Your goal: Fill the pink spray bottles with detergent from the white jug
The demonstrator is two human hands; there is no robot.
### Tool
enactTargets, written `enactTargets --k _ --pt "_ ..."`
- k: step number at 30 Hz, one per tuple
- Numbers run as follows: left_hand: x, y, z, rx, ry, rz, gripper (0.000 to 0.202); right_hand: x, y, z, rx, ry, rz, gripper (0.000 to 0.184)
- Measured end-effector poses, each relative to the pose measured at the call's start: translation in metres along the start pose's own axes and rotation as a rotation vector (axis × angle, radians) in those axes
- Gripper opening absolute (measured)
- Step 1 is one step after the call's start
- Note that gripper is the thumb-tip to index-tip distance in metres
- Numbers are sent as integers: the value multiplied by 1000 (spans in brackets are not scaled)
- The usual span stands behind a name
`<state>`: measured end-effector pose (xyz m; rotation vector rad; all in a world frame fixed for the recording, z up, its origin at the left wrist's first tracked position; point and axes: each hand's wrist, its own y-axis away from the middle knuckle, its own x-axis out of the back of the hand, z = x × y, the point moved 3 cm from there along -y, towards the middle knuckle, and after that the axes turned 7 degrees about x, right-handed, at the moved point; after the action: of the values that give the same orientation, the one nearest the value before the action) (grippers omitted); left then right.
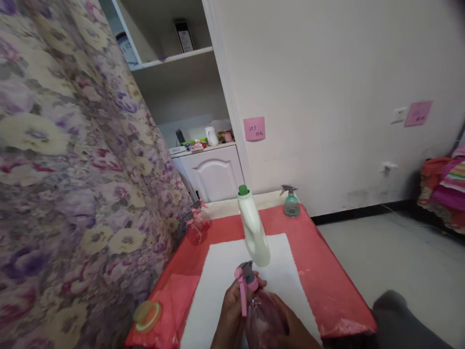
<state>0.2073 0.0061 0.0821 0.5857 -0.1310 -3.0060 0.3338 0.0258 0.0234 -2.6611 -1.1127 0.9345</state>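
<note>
Held spray bottle (259, 309): pink-tinted and see-through, over the near part of the white sheet (208, 278), topped by a grey sprayer head (247, 270) with a pink trigger (243, 293).
Left hand (232, 296): curled in a pinching grip at the bottle's collar, partly hidden behind the trigger.
Right hand (286, 316): wrapped in a curved grip against the right side of the bottle's body.
White jug (257, 237): standing on the far part of the sheet, just beyond the sprayer head, with a green piece (243, 189) at its mouth.
Tabletop (327, 291): covered in red.
Far right corner: a teal spray bottle (292, 207), upright.
Far left edge: pink spray bottles (197, 234) beside the floral curtain (72, 169).
Near left edge: a round yellow-green piece (139, 311), too unclear to name.
</note>
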Motion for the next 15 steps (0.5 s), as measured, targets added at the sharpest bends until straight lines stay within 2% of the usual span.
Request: enactTargets --k 3,7,11,13,15 --pt "1 -4 -6 40 -33 -18 50 -1 1 -9 101 209 -7 82" --pt "4 -9 -12 57 -180 -18 52 5 2 3 114 382 37 78" --pt "15 -16 -18 -3 -187 -2 48 21 3 21 213 580 278 65" --pt "28 -22 -20 -52 -225 27 47 31 3 27 246 661 377 63" --pt "46 -27 -21 -102 -380 89 45 40 3 32 232 726 459 67"
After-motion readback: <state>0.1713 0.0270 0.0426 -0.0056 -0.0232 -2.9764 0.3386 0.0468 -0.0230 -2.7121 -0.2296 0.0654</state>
